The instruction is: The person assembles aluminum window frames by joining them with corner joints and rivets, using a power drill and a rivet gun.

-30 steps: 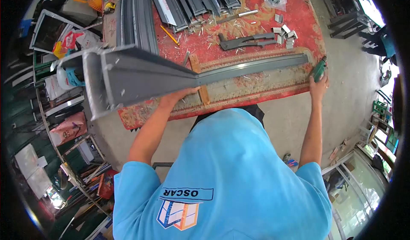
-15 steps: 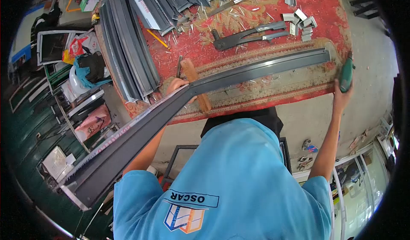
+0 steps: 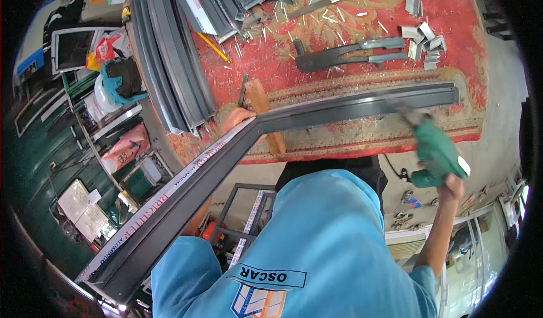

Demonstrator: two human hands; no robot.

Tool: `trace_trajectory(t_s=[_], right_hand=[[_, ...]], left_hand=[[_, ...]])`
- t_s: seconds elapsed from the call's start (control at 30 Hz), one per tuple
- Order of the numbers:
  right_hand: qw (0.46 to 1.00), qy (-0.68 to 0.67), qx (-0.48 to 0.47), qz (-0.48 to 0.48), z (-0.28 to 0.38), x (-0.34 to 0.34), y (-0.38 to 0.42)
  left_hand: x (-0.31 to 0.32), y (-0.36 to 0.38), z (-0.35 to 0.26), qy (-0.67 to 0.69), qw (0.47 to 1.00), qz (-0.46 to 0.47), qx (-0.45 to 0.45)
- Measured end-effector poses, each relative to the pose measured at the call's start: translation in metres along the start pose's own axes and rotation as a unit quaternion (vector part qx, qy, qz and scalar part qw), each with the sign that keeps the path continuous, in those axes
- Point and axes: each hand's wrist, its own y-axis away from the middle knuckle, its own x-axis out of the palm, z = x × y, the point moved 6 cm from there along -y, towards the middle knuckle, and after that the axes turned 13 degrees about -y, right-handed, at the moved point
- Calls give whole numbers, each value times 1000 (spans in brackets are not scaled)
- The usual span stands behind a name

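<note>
Grey metal bars (image 3: 356, 104), two of them, meet at a corner beside the left hand (image 3: 236, 119). Its fingers are curled round the corner and hold on. A wood strip (image 3: 259, 96) pokes out near those fingers. The right hand (image 3: 451, 187) has its fingers bent round a green drill (image 3: 436, 148), with the blurry tip near one bar. The bars are put end to end, but I can't tell if they are joined. Past the left fingers, more bars (image 3: 169, 52) lie piled up, with loose metal bits (image 3: 418, 41) beyond the drill.
</note>
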Motion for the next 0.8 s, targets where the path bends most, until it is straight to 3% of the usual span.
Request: trace_trajectory(t_s=[0.1, 0.2, 0.27, 0.57, 0.8], right_hand=[[975, 80, 187, 94, -36, 102, -45], [963, 86, 243, 83, -71, 145, -67], [929, 50, 337, 147, -85, 175, -75], [920, 248, 280, 121, -108, 178, -90], [910, 205, 318, 168, -121, 190, -89]], left_hand=[[-15, -15, -20, -21, 999, -27, -20], [-13, -13, -16, -23, 1000, -15, -9], [-11, -13, -16, -9, 1000, -22, -14], [-16, -22, -24, 16, 999, -41, -28], [-10, -13, -14, 29, 999, -24, -36]])
